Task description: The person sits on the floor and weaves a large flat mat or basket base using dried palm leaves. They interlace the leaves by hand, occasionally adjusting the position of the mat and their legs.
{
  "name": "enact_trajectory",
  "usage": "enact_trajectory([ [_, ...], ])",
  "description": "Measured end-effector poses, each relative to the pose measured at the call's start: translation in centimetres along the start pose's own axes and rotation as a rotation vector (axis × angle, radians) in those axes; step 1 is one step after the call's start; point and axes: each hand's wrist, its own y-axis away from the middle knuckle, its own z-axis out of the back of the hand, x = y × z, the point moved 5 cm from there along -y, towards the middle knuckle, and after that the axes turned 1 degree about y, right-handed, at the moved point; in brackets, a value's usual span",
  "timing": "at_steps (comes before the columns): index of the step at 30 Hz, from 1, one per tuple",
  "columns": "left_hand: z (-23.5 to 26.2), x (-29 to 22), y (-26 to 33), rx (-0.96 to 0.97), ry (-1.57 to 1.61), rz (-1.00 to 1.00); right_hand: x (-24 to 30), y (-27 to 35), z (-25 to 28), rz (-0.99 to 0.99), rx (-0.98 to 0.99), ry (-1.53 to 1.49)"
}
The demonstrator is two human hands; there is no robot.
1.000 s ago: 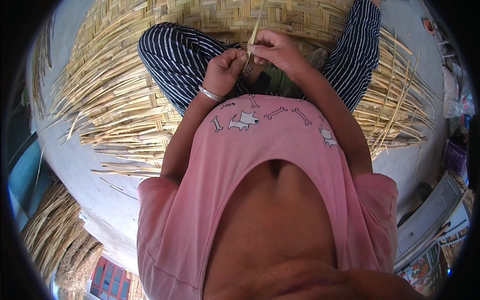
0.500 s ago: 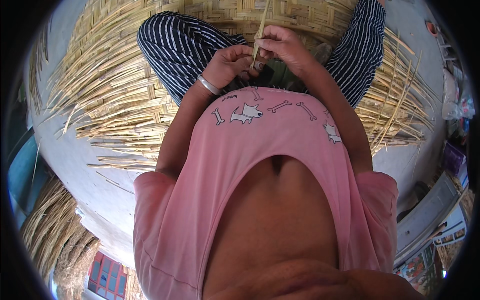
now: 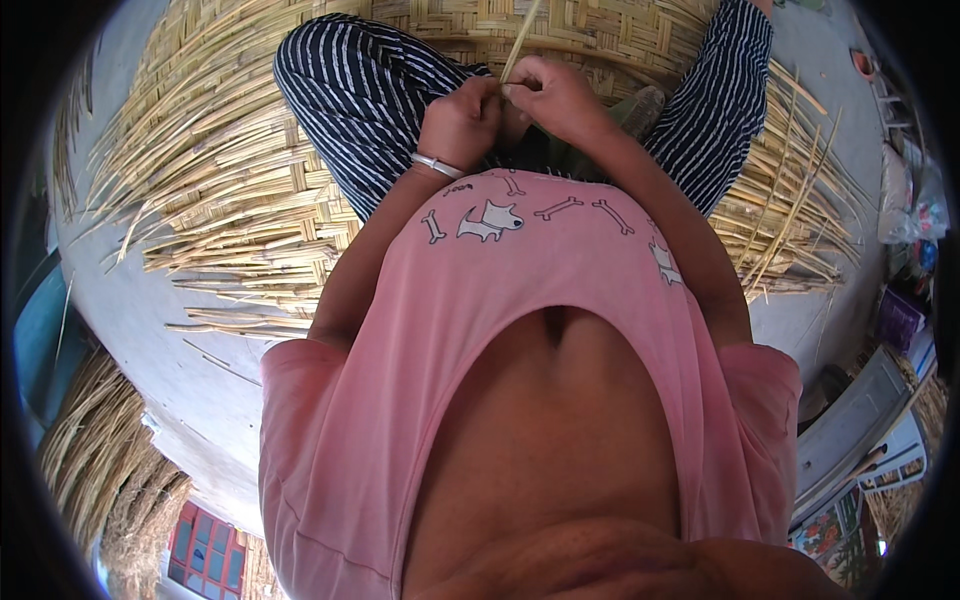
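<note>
A thin, pale straw-coloured strip of reed or cane [image 3: 522,42] slants up and away from between my two hands. My right hand [image 3: 558,98] is closed, its thumb and forefinger pinching the strip. Right beside it, my left hand [image 3: 460,125] is curled into a fist with its back turned up, closed at the strip's lower end, which it hides. Both hands are above my lap, between my bent knees in striped trousers [image 3: 345,95]. Under and around my legs lies a large woven mat [image 3: 630,38] of the same strips.
Loose, unwoven strip ends [image 3: 215,215] fan out from the mat on the left, with more strips [image 3: 790,210] on the right. Bundled dry stalks [image 3: 100,450] lie at the lower left. Clear plastic bags [image 3: 912,205] and a grey panel [image 3: 850,430] are along the right side.
My left hand has rolled over into a fist and risen slightly, closer to the right hand. The strip's lower end, visible before, is now covered. My right hand has shifted only slightly.
</note>
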Motion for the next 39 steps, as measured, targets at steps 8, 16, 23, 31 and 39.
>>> enact_trajectory([
  [8,-0.7,-1.5,-0.2,0.059,-0.428,-0.181,0.3,0.0,-0.2,-0.152,-0.044,0.063],
  [16,-0.2,-0.5,-0.6,0.062,-0.177,0.018,-0.5,-0.2,-0.4,-0.149,-0.05,0.009],
  [23,-1.6,2.3,-1.1,0.311,0.73,0.598,-1.0,0.0,0.0,-0.034,-0.021,-0.085],
  [31,-2.0,3.1,-0.8,0.229,0.404,0.348,-0.5,-0.2,-0.3,-0.089,-0.033,-0.024],
  [39,-2.2,3.4,-0.8,0.284,0.713,0.508,-0.4,0.0,-0.3,-0.084,-0.007,-0.024],
])
